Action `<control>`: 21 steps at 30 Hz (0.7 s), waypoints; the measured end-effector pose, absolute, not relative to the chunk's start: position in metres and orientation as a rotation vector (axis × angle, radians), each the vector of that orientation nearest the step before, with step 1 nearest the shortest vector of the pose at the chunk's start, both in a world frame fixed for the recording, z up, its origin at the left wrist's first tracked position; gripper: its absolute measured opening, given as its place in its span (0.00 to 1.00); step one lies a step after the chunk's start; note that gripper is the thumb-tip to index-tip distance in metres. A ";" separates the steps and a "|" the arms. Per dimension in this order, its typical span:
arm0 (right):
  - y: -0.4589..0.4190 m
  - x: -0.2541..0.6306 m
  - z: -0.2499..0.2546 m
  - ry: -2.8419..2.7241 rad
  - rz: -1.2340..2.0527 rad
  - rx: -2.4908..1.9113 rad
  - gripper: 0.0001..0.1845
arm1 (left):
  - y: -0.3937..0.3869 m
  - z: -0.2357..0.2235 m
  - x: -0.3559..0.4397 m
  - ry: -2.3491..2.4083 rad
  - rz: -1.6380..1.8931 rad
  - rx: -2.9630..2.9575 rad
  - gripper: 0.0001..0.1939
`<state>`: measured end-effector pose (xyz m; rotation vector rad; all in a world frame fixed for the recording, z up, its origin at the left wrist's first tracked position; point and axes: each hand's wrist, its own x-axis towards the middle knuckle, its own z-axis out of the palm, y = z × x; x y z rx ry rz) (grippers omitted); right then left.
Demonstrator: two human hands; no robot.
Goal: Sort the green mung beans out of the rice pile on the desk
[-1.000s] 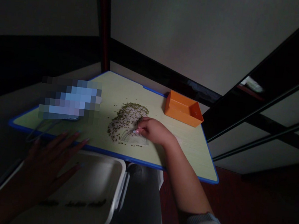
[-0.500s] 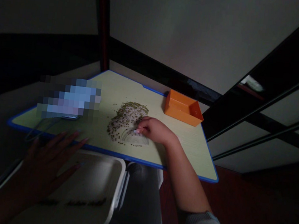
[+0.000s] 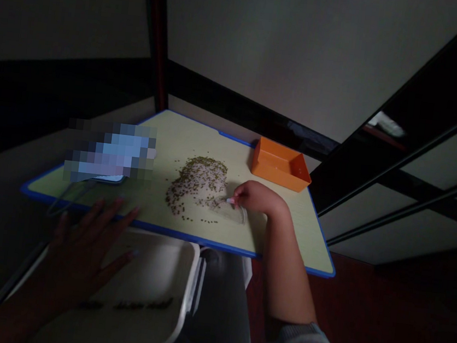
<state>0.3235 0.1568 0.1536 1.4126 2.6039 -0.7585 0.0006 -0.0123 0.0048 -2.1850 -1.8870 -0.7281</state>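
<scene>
My right hand point(image 3: 255, 197) pinches the edge of a clear plastic protractor point(image 3: 232, 211), which lies low over the table at the right side of a spread-out pile. That pile point(image 3: 201, 179) mixes small green beans with pale grains, and a few loose beans trail along its near edge. On the left, my left hand point(image 3: 89, 252) is spread with fingers apart, over the white tray point(image 3: 192, 283) and near the table's blue edge. It holds nothing. Dark bits lie in a row inside the tray.
The pale table point(image 3: 286, 244) has a blue rim. An orange box point(image 3: 279, 178) stands at its back right corner. At the left lies a phone-like device point(image 3: 107, 178), mostly pixelated, with a cord. Walls and cabinet panels close in behind and at the right.
My right hand has moved right with the protractor, whose angle has turned. The protractor now sits beside the pile's right edge. My left hand stays spread over the tray.
</scene>
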 end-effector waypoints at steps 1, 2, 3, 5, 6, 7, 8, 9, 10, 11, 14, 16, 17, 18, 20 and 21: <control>0.156 0.324 0.154 2.575 -0.752 1.422 0.13 | -0.012 0.005 0.002 -1.905 -0.742 -2.186 0.35; 0.156 0.324 0.154 2.542 -0.761 1.431 0.13 | -0.011 0.004 0.004 -1.922 -0.754 -2.188 0.35; 0.156 0.324 0.154 2.507 -0.784 1.440 0.14 | -0.010 0.004 0.006 -1.938 -0.766 -2.183 0.34; 0.155 0.323 0.152 2.448 -0.862 1.446 0.14 | -0.007 0.001 0.010 -1.968 -0.778 -2.163 0.32; 0.155 0.322 0.150 2.432 -0.902 1.439 0.14 | -0.005 0.000 0.012 -1.981 -0.778 -2.147 0.32; 0.155 0.321 0.149 2.426 -0.934 1.430 0.14 | -0.004 0.000 0.014 -1.990 -0.774 -2.140 0.31; 0.155 0.320 0.148 2.427 -0.956 1.421 0.15 | -0.003 0.000 0.015 -1.998 -0.764 -2.139 0.31; 0.154 0.318 0.148 2.427 -0.971 1.413 0.15 | -0.001 0.000 0.016 -2.003 -0.753 -2.141 0.30; 0.154 0.317 0.147 2.429 -0.980 1.405 0.15 | -0.001 0.001 0.017 -2.009 -0.739 -2.147 0.30; 0.153 0.315 0.147 2.430 -0.986 1.398 0.16 | 0.000 0.003 0.018 -2.014 -0.725 -2.152 0.30; 0.152 0.311 0.147 2.441 -0.987 1.379 0.16 | 0.000 0.006 0.018 -2.029 -0.687 -2.164 0.29; 0.151 0.309 0.147 2.446 -0.995 1.372 0.16 | -0.001 0.006 0.017 -2.036 -0.666 -2.171 0.29; 0.151 0.308 0.147 2.444 -1.004 1.370 0.16 | -0.001 0.006 0.016 -2.039 -0.654 -2.173 0.29; 0.150 0.307 0.146 2.440 -1.016 1.367 0.16 | -0.001 0.006 0.016 -2.043 -0.644 -2.172 0.29; 0.149 0.304 0.146 2.429 -1.048 1.357 0.16 | -0.001 0.006 0.016 -2.052 -0.630 -2.162 0.29; 0.148 0.303 0.145 2.426 -1.061 1.348 0.17 | -0.001 0.006 0.016 -2.055 -0.625 -2.157 0.29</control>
